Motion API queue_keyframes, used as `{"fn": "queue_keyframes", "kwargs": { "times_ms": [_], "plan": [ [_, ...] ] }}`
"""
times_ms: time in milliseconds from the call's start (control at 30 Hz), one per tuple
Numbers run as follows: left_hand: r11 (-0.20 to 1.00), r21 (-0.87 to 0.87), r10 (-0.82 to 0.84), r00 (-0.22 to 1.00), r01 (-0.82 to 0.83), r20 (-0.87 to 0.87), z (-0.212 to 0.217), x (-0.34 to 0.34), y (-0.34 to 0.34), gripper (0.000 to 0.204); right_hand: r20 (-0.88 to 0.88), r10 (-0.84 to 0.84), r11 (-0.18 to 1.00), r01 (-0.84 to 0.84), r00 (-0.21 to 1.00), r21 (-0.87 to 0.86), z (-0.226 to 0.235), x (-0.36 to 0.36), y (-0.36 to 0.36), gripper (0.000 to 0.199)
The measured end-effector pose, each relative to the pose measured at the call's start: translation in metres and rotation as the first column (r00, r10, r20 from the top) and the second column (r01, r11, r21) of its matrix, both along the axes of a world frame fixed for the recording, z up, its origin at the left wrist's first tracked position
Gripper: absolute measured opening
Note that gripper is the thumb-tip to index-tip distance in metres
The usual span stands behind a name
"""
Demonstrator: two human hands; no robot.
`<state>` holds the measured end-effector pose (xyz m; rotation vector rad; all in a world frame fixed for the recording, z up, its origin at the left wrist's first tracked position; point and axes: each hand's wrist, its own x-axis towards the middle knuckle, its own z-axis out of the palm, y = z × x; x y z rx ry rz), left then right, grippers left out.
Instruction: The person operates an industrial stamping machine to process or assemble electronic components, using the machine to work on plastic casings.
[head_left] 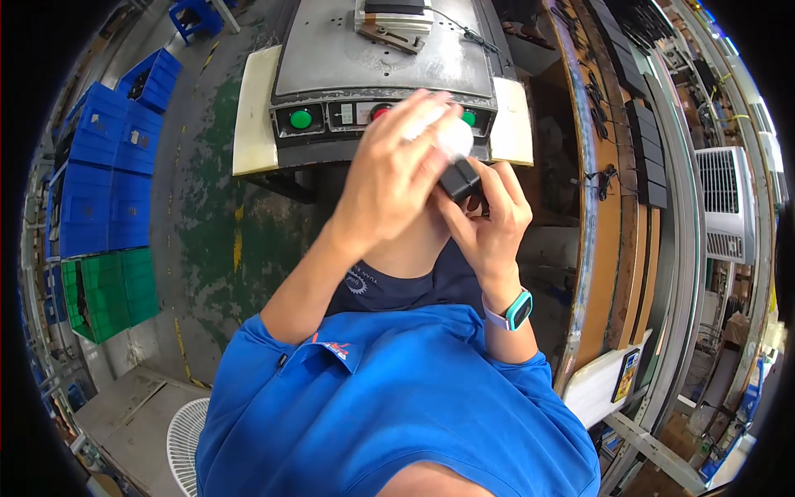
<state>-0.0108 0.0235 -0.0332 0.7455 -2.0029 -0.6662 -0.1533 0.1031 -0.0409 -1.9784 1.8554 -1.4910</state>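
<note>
Just above the frame's centre, handling looks under way, how much remains unclear, as the right hand (497, 217) holds a black block (457, 180) in its fingers and the left hand's (386, 178) fingers curl beside a blurred white item (455, 139), their grip impossible to tell.

White lettering (365, 275) and emblem (356, 284) mark dark shorts (402, 290); a small logo (338, 349), the blue shirt (397, 389).

The right hand (495, 207) grips a small black rectangular block (460, 179), while the left hand (391, 178) meets a motion-blurred white thing (455, 137) against it. Beyond stands a gray machine (381, 62) with green push buttons (301, 119); blue plastic bins (87, 203) stand above green crates (103, 294) at left.
</note>
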Motion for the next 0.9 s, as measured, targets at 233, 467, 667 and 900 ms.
{"fn": "queue_keyframes", "kwargs": {
  "times_ms": [233,467,667,900],
  "plan": [
    [0.982,-0.187,0.036,0.990,-0.010,0.138,0.004,-0.011,0.016,0.035,-0.051,0.047,0.997,-0.050,0.998,-0.066,-0.006,-0.006,-0.001,0.040],
    [0.999,0.030,-0.028,0.999,0.029,-0.044,-0.010,-0.004,-0.007,0.035,-0.067,0.037,0.999,-0.038,0.997,-0.014,-0.003,-0.004,0.001,0.036],
    [0.998,0.053,-0.031,0.998,0.034,-0.057,-0.007,-0.006,-0.004,0.032,-0.105,0.048,0.997,-0.054,0.993,-0.061,-0.001,-0.006,-0.001,0.040],
    [0.939,0.261,0.294,0.918,-0.225,-0.265,-0.039,0.048,-0.043,0.027,-0.062,-0.029,1.000,0.028,0.998,-0.013,-0.001,-0.011,0.005,0.042]
  ]
}}
